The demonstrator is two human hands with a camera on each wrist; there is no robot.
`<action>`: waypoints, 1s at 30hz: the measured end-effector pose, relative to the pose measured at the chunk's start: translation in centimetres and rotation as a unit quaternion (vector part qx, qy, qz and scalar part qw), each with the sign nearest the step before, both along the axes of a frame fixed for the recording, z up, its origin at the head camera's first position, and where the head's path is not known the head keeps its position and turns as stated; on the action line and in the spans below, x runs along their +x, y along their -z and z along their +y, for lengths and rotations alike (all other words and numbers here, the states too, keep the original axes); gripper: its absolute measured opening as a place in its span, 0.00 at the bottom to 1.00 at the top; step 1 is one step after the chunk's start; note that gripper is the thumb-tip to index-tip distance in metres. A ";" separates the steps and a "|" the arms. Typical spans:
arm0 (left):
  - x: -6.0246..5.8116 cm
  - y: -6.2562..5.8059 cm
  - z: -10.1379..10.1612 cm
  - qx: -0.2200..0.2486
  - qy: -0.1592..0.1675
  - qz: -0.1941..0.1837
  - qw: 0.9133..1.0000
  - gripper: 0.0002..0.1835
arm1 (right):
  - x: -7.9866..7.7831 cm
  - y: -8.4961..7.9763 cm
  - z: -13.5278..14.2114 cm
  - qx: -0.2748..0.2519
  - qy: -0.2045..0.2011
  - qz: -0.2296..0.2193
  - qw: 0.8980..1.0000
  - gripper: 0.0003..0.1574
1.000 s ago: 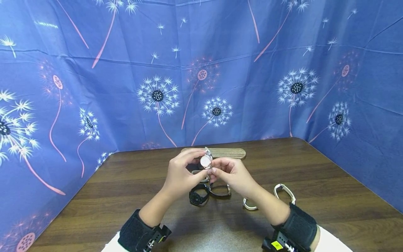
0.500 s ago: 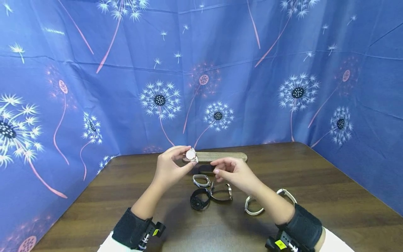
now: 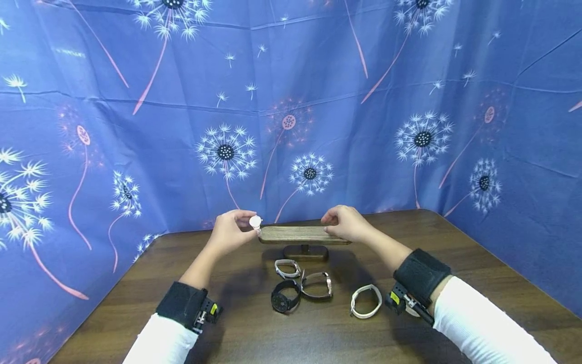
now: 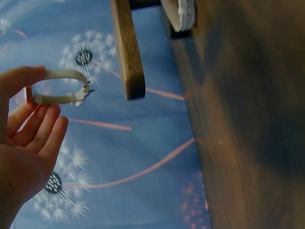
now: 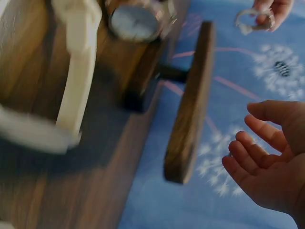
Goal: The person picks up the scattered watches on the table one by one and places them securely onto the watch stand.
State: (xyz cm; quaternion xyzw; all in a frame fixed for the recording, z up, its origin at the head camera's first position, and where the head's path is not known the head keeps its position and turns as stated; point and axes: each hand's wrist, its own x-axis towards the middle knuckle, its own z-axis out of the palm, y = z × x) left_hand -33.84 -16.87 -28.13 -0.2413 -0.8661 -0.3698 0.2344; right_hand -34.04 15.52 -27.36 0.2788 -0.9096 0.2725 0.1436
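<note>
A watch with a white strap (image 3: 255, 222) is pinched between the thumb and fingers of my left hand (image 3: 227, 232), at the left end of a wooden bar (image 3: 295, 234). In the left wrist view, the watch strap (image 4: 66, 73) forms a closed loop, apart from the bar's end (image 4: 135, 83). My right hand (image 3: 349, 224) is near the bar's right end in the head view. From the right wrist, this hand (image 5: 271, 171) shows loosely bent fingers, nothing held, and a gap to the bar (image 5: 188, 114).
The bar stands on a dark base (image 3: 305, 253). In front lie a light-strapped watch (image 3: 288, 275), a black watch (image 3: 280, 302), a dark-strapped watch (image 3: 328, 284) and a white-strapped watch (image 3: 362, 316). A patterned blue cloth (image 3: 291, 65) hangs behind the table (image 3: 254, 333).
My right hand has let go of the watch and moved right, to the bar's right end. The left hand has carried the watch leftward to the bar's left end.
</note>
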 end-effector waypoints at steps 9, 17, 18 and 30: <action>-3.5 -0.3 -1.7 -0.043 -0.037 -0.089 0.994 0.22 | -3.2 0.9 0.3 0.147 0.024 -0.058 0.987 0.26; -5.1 1.0 -2.3 -0.033 -0.027 -0.115 0.992 0.22 | -4.0 1.0 0.1 0.176 0.015 -0.109 0.978 0.30; -5.2 1.1 -2.3 -0.030 -0.024 -0.115 0.993 0.22 | -4.1 1.0 0.2 0.175 0.015 -0.112 0.978 0.31; -5.4 2.3 -1.3 -0.017 0.034 -0.148 0.988 0.22 | -4.7 1.3 0.5 0.165 -0.011 -0.091 0.982 0.33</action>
